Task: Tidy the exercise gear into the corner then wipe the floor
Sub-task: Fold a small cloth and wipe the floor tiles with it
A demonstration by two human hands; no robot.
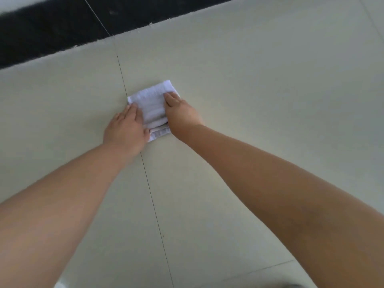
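Observation:
A folded white cloth [152,104] lies flat on the pale tiled floor [249,80], beside a grout line. My left hand [125,129] presses on the cloth's left edge with straight fingers. My right hand [180,112] presses flat on its right side, fingers pointing away from me. Both arms are stretched out forward. No exercise gear is in view.
A black skirting band [52,34] runs along the wall at the top left, meeting the floor in a slanted line. A thin grout line [153,204] crosses the floor from the cloth toward me. Bare tiles spread to the right.

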